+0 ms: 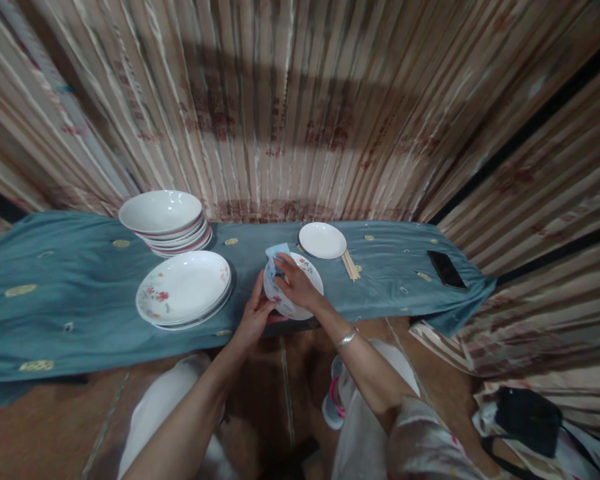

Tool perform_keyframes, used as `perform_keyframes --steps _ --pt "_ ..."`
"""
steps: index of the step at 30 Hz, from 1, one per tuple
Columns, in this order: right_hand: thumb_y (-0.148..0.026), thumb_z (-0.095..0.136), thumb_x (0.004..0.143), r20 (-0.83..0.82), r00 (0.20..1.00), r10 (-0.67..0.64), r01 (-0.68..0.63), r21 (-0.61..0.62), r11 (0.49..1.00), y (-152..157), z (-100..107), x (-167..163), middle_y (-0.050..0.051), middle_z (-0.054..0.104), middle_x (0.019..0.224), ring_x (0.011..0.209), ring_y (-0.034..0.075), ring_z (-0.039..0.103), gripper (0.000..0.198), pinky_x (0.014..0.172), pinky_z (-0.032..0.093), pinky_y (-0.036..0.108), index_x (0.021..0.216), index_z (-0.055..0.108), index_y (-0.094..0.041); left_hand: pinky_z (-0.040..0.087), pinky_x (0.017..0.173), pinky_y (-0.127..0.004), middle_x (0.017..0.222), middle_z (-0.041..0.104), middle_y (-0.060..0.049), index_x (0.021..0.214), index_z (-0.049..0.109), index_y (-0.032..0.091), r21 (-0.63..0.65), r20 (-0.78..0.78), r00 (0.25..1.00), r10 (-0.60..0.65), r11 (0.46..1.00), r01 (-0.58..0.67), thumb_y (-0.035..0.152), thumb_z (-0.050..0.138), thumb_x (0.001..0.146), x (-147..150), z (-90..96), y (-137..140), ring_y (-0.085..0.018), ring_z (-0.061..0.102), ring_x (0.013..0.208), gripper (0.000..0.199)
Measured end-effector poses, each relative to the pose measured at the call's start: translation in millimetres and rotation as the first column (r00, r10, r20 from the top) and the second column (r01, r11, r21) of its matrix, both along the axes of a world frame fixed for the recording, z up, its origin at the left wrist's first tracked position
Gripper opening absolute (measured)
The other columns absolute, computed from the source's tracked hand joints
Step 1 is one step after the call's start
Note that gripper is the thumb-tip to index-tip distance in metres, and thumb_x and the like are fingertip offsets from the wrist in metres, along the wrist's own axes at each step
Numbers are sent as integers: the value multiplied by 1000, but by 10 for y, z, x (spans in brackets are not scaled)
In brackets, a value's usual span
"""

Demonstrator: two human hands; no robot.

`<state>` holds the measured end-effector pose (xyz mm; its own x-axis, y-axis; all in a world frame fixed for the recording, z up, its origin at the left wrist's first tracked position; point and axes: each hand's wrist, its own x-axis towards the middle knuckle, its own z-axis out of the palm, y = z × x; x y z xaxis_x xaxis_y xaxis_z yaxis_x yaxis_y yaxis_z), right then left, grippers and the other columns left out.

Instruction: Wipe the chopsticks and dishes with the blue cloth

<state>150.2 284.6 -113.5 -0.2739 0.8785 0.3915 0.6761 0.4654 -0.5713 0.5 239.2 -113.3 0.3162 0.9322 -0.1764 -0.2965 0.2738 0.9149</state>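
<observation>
A white plate with a floral pattern (307,270) is held up at the near edge of the cloth-covered table, in front of me. My left hand (257,308) grips its left rim, fingers partly hidden beneath it. A light blue cloth (276,255) is bunched under the fingers of my right hand (296,285), which presses it on the plate's left inner side. Behind it stands a smaller white plate (323,240), with several pale wooden chopsticks (351,265) poking out beside it.
To the left are a stack of white bowls (161,212) and a stack of floral plates (185,290). A dark phone (446,269) lies on the right of the blue-green tablecloth (390,287). Curtains (290,120) hang behind; a black bag (529,420) sits at lower right.
</observation>
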Motion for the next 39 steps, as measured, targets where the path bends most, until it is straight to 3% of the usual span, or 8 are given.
perform_keyframes --steps 6,12,15,18,23,27,31,39 --pt "-16 49 83 -131 984 120 -130 -71 989 -164 113 -133 10 50 133 125 19 44 38 107 33 36 120 55 -18 58 68 -39 117 61 -7 147 16 31 -63 25 999 48 997 -46 20 64 68 14 -21 8 -21 63 86 94" --pt "-12 47 81 -296 936 188 -241 -153 958 -353 150 -117 7 59 123 116 18 52 32 102 37 33 107 63 -18 59 67 -36 128 54 -7 142 31 31 -48 22 999 50 998 -48 20 67 64 23 12 18 -21 62 91 87" --pt "-12 47 79 -359 913 191 -288 -240 927 -397 174 -69 5 63 114 104 17 58 29 92 43 30 100 65 -17 59 65 -35 130 52 -6 142 31 34 -38 39 998 49 998 -47 17 69 60 13 44 8 -21 62 89 92" --pt "-15 49 79 -369 910 189 -325 -352 878 -405 192 3 3 67 96 86 15 60 25 78 46 25 98 66 -15 59 62 -34 117 60 -5 144 27 31 -58 48 998 51 997 -49 14 69 57 0 59 8 -19 63 82 98" --pt "-16 51 77 -275 944 183 -302 -494 816 -416 180 150 -1 64 76 67 12 54 22 63 41 21 90 68 -14 57 57 -32 105 65 -4 145 24 28 -92 58 997 50 995 -44 14 67 56 -16 68 28 -15 61 70 100" --pt "-13 52 74 -146 967 208 -254 -518 817 -465 223 258 -3 63 73 67 11 53 22 63 39 20 86 70 -15 56 52 -30 98 67 -4 146 24 28 -68 16 998 56 996 -55 17 67 59 -12 61 35 -15 61 65 97" --pt "-15 54 75 20 972 232 -182 -555 812 -516 332 348 -1 64 74 69 13 55 20 61 37 19 86 70 -14 58 58 -34 91 67 -2 146 20 31 -48 -4 1000 20 999 -20 17 70 60 -11 32 44 -18 64 70 101" --pt "-20 55 76 388 918 81 110 -447 888 -500 326 465 6 71 85 76 19 62 17 62 39 24 79 71 -16 59 64 -36 108 66 -5 147 18 33 -17 -6 1000 -15 1000 15 20 69 63 -28 16 54 -23 66 82 99"
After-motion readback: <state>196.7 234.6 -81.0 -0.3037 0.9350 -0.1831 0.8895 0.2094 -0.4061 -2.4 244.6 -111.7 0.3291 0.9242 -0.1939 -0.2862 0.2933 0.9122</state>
